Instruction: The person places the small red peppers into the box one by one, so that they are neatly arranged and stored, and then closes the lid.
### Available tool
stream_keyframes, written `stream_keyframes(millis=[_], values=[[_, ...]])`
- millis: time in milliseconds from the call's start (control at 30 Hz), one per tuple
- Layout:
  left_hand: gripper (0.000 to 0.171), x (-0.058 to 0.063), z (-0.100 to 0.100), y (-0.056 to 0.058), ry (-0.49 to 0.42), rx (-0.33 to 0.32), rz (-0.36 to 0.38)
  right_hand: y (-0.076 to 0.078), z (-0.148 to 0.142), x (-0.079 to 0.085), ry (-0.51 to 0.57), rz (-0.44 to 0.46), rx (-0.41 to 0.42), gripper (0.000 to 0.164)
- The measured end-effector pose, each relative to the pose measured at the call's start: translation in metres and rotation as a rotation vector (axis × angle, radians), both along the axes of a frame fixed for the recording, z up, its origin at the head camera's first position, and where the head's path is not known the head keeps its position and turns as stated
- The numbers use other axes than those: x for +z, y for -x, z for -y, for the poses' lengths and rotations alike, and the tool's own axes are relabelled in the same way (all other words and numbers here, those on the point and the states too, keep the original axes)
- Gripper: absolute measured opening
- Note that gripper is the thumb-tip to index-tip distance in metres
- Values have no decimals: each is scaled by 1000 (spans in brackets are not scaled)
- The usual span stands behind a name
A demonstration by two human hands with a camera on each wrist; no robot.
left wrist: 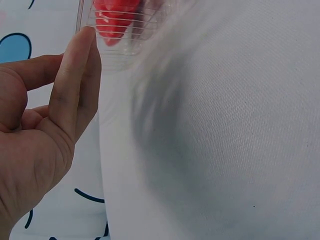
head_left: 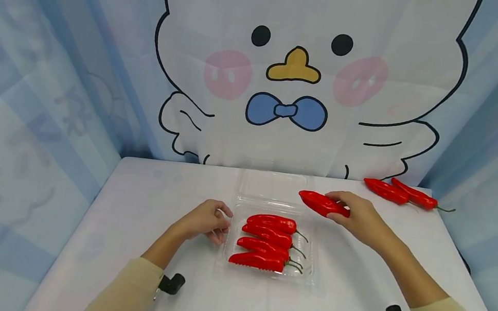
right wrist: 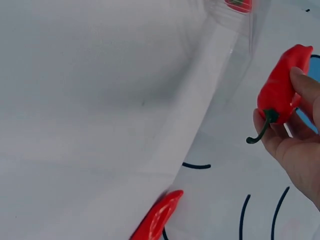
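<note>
Grasping: right hand [head_left: 358,218], thumb and fingers closed round the held pepper [head_left: 320,203] toward its stem end; the stem itself hangs free
Held pepper: raised, near the right side of the laid-back lid [head_left: 275,186], toward the far edge of the table [head_left: 131,203]; its tip points toward the table's left edge
Left hand [head_left: 206,220]: released, fingers loosely bent and grasping nothing, fingertips at the left rim of the clear box [head_left: 240,218]; light contact there should help keep the thin plastic from sliding
Row: four peppers [head_left: 267,238] side by side in the box, tips toward the table's left edge, stems toward its right edge
Lining up: the held pepper's direction roughly suits the row; keeping it parallel and lowering it gently would best avoid rolling the others
Room: little bare floor shows beyond the row; a snug fit or a light nudge seems likely
Stem: best kept inside the rim, unbent
Loose pair: two loose peppers [head_left: 386,191] at the table's far right corner; a forearm should pass clear of them
</note>
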State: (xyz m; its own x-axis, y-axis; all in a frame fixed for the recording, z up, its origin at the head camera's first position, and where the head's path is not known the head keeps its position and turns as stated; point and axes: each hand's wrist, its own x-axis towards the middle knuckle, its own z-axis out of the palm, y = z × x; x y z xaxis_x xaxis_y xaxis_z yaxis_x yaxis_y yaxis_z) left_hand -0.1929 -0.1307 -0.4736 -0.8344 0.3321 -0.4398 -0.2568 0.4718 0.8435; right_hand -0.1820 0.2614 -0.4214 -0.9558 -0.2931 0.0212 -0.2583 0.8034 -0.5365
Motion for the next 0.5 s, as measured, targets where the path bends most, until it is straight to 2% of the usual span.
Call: stream_keyframes(millis=[500], values=[[29,2,-1,0,-14,2,9,5,37,-7,-1,-32,94,49]])
